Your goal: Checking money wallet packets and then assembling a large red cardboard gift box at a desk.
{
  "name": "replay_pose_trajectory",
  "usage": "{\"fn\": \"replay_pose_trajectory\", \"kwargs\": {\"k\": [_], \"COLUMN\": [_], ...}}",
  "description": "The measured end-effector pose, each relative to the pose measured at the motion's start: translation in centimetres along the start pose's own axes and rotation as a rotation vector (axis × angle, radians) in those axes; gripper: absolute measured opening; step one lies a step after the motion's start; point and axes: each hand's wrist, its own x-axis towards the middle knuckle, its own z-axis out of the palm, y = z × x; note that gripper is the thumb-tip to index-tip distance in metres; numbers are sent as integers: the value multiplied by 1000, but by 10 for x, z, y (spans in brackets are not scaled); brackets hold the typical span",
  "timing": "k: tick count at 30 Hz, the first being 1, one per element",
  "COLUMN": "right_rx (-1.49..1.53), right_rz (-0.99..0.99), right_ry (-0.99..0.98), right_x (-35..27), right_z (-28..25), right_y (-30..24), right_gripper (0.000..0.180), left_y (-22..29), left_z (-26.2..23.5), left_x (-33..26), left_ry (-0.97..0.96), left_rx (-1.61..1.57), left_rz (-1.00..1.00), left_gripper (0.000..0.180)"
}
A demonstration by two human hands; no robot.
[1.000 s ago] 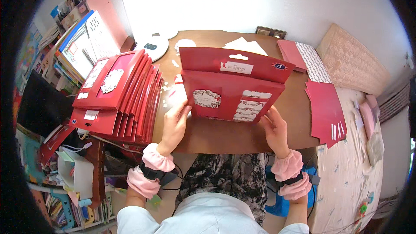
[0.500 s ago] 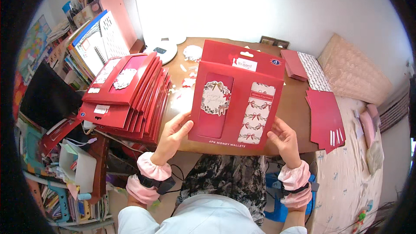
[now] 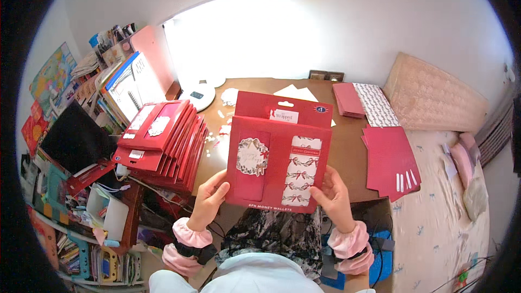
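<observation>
Between my two hands I hold up a red gift wallet pack (image 3: 275,172), tilted toward me, with a hanging slot at its top. A wreath-shaped tag shows on its left panel and a white, bow-patterned strip on its right. My left hand (image 3: 209,198) grips the lower left edge, thumb on the front. My right hand (image 3: 334,198) is closed on the lower right edge, its thumb also in front. The fingers behind the pack are hidden. To the left, a tall stack of similar red packs (image 3: 163,144) leans on the brown table (image 3: 347,163).
Flat red card sheets (image 3: 391,154) with white strips on them lie at the right, below patterned white sheets (image 3: 374,103) and a red pile (image 3: 349,100). White paper (image 3: 304,93) and cut-outs (image 3: 230,96) lie behind the pack. A bed (image 3: 434,222) adjoins the table's right side.
The pack has shifted slightly left and lower in view, with both hands still on it. The whole view has tilted up, showing more wall.
</observation>
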Motion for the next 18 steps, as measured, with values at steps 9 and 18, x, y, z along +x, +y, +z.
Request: {"fn": "replay_pose_trajectory", "kwargs": {"k": [9, 18], "right_rx": [-212, 76], "right_rz": [-100, 35], "right_ry": [77, -133], "right_x": [5, 7], "right_z": [-2, -3], "right_y": [-8, -17], "right_gripper": [65, 44], "left_y": [2, 14], "left_z": [26, -1], "left_x": [-7, -26], "left_ry": [114, 147], "left_rx": [90, 217], "left_rz": [1, 36], "left_gripper": [41, 42]}}
